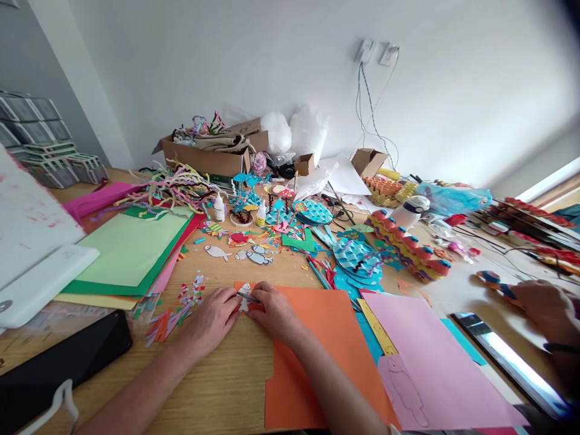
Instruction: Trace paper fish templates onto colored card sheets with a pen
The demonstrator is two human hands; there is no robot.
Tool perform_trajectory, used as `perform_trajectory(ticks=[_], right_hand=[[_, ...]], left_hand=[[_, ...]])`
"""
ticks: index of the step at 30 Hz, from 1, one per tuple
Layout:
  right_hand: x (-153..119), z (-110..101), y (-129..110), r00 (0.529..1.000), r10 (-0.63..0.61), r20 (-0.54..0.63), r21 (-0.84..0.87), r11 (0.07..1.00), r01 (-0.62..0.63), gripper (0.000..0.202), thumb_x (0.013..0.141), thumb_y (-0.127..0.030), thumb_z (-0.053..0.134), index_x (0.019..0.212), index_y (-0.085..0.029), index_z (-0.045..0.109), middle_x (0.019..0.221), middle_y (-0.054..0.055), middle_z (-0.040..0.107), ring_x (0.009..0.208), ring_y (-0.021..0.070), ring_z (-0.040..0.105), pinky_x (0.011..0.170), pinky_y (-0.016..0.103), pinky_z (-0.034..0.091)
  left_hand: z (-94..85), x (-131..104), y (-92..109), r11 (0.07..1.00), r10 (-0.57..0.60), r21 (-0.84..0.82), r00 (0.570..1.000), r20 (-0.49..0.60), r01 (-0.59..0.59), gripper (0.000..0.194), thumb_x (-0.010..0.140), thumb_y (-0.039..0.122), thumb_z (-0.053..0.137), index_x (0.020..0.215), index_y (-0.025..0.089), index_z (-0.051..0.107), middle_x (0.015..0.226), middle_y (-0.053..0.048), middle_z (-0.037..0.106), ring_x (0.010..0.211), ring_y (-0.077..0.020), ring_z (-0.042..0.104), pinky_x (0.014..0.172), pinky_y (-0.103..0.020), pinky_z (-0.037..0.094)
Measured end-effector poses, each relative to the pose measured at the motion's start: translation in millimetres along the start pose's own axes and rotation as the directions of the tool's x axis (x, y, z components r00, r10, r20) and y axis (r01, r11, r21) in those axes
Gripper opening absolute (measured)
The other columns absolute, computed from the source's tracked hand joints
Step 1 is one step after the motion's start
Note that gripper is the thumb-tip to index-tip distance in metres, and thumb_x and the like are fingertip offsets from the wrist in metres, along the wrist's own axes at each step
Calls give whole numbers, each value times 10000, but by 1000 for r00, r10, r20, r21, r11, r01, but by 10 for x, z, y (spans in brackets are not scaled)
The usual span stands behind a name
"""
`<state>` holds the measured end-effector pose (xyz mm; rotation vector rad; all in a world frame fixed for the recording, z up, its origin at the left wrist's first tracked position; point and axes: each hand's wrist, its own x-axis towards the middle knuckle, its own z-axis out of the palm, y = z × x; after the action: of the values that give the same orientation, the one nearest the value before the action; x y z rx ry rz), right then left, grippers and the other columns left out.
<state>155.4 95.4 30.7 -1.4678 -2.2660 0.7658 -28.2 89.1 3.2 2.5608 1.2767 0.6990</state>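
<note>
A small white fish cutout (245, 290) lies upright at the upper left corner of an orange sheet (317, 308). My right hand (274, 308) is closed around a thin dark pen-like tool (249, 298), which crosses the fish. At the fish's left edge, my left hand (217, 313) rests with its fingers together near the tool's other end; whether they pinch anything is too small to tell. Above the hands are a white fish cutout (217, 252) and a grey-blue one (260, 255).
Paper scraps (170, 323) and a black phone (90, 344) lie left, beside stacked green sheets (131, 248). Pink paper (435, 356) is at right, with another person's hand (544, 302) beyond. Glue bottles (219, 208) and blue paper crafts (357, 257) stand farther back.
</note>
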Motion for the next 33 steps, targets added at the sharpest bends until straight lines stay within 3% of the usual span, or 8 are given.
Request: perform_trajectory(ticks=[12, 27, 30, 33], right_hand=[[0, -35, -48, 1000, 1, 11, 10, 1000, -1, 166, 749, -190, 624, 914, -198, 638, 1156, 20, 590, 979, 158, 576, 811, 229, 411], [5, -45, -15, 1000, -9, -18, 114, 993, 11, 204, 717, -131, 632, 912, -192, 632, 1103, 22, 611, 955, 150, 575, 808, 220, 410], [1, -159, 28, 993, 57, -101, 153, 987, -41, 207, 700, -80, 630, 885, -173, 632, 985, 26, 631, 856, 131, 575, 724, 199, 415], [-27, -321, 54, 966, 201, -163, 126, 975, -182, 121, 720, -101, 617, 822, -163, 637, 825, 14, 628, 725, 118, 554, 632, 198, 395]], left_hand=[[-60, 24, -130, 991, 25, -133, 998, 54, -18, 271, 849, 125, 438, 1032, 232, 605, 1047, -37, 584, 997, -189, 527, 878, -339, 451], [-15, 22, -154, 991, 23, -135, 999, 31, -18, 250, 869, 157, 421, 1014, 232, 610, 1046, -44, 583, 991, -191, 530, 878, -345, 448], [-26, 20, -137, 993, 21, -115, 999, 31, -18, 245, 868, 156, 418, 1002, 233, 608, 1046, -40, 578, 991, -192, 530, 872, -342, 449], [-42, 21, -119, 994, 17, -106, 999, 37, -13, 240, 867, 154, 412, 990, 223, 606, 1033, -42, 579, 977, -190, 534, 861, -340, 453]])
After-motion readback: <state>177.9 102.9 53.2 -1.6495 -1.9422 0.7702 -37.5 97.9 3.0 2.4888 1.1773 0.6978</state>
